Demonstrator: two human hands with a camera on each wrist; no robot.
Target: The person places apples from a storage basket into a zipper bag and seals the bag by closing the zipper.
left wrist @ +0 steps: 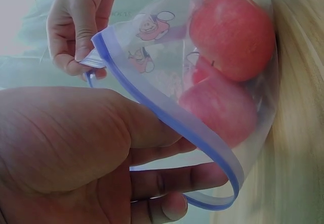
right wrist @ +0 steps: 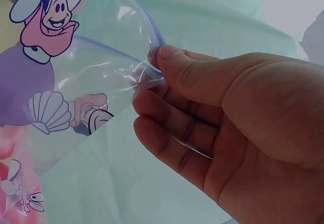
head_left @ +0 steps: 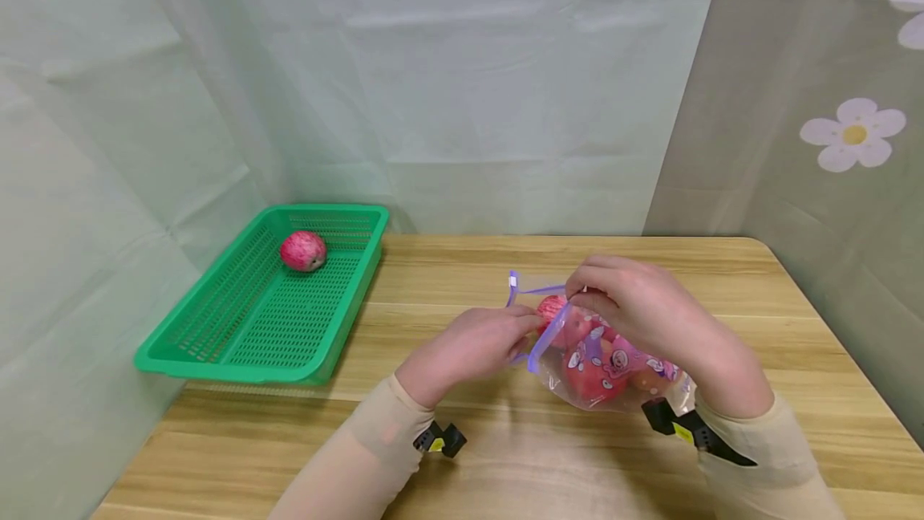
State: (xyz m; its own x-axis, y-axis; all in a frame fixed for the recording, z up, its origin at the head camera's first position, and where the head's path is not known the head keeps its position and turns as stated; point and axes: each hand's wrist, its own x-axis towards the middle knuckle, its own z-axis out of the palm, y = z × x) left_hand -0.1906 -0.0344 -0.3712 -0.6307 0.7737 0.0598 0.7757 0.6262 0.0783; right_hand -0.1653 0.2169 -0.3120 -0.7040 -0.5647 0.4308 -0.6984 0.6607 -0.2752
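A clear zip bag (head_left: pixel 556 379) with a purple zip edge and printed cartoon figures lies on its side, mouth towards the left. Inside are several red apples (left wrist: pixel 230 37). At the upper rim of the mouth, my right hand (right wrist: pixel 202 113) pinches the zip edge between thumb and index finger, other fingers loosely bent. My left hand (head_left: pixel 484 339) reaches into the mouth, its fingertips right at a red apple (head_left: pixel 550 307) just inside. In the left wrist view the left hand's fingers (left wrist: pixel 172 178) are loosely extended beside the purple edge, partly hidden by it.
A green plastic basket (head_left: pixel 332 335) stands on the left of the wooden table (head_left: pixel 447 263), with one red apple (head_left: pixel 303 251) in it. Pale curtains (head_left: pixel 469 87) hang behind and along both sides of the table.
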